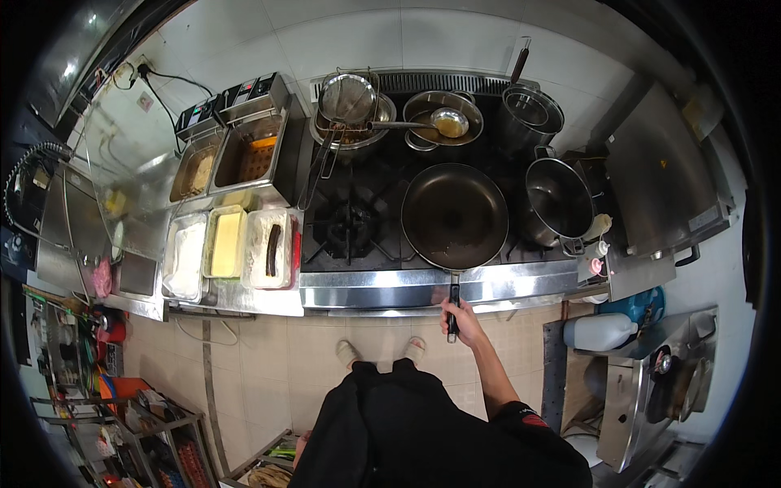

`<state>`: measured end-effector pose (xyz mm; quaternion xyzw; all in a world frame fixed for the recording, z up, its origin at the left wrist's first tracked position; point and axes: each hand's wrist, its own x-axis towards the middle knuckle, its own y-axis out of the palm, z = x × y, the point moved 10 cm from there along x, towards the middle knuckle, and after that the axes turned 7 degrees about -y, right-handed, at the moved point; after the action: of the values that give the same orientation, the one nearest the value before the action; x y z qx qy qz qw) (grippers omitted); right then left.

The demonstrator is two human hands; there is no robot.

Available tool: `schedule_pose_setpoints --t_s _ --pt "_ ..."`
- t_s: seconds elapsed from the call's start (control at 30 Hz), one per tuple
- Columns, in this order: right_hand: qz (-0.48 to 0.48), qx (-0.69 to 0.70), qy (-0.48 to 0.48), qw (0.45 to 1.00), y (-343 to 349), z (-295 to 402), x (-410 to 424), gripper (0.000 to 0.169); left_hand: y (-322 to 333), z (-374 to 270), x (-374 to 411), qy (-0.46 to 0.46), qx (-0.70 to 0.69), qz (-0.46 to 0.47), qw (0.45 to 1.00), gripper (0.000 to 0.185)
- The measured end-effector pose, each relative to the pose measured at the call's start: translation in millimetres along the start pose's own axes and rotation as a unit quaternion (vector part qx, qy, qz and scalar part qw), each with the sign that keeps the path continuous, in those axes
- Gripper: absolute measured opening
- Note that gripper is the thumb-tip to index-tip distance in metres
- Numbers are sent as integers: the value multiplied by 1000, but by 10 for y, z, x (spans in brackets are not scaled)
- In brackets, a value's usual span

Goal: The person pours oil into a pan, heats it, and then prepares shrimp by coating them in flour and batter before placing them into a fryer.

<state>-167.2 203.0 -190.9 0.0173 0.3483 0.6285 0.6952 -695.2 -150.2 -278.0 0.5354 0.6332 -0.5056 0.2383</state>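
Observation:
My right hand (462,321) is closed around the black handle of a frying pan (454,213). The dark pan rests over the front middle of the stove, with a few small bits or drops near its front edge. Behind it, a steel ladle (450,124) holding yellowish liquid lies over a steel pot (421,108). Left of the pan is a bare gas burner (349,222). My left hand is mostly hidden at my left side; only a sliver of skin (301,448) shows by the black clothing, so its fingers cannot be made out.
Strainers (348,99) sit over a bowl at the back left. An open steel pot (559,198) and a lidded pot (531,113) stand right. Left are a deep fryer (250,149) and tubs of white powder (186,256) and yellow liquid (227,241). A shelf rack (165,427) stands lower left.

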Motion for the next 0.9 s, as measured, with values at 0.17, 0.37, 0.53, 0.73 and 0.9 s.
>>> schedule_pose_setpoints --t_s 0.17,0.37,0.53,0.73,0.9 --pt "-74 -99 9 992 -33 94 -78 38 168 67 32 29 -90 31 995 38" --pt "-295 -519 -218 772 -10 644 -532 44 -220 -249 -107 -1 -67 -23 998 38" --pt "-112 -565 -241 781 1342 719 -533 19 -545 135 339 38 -89 3 995 39" --pt "194 -426 -53 882 3545 -518 -246 24 -1176 991 933 20 -54 -21 998 37" --pt "330 -235 -7 914 5495 -1239 144 26 -1829 1301 1013 -64 -256 -15 965 31"
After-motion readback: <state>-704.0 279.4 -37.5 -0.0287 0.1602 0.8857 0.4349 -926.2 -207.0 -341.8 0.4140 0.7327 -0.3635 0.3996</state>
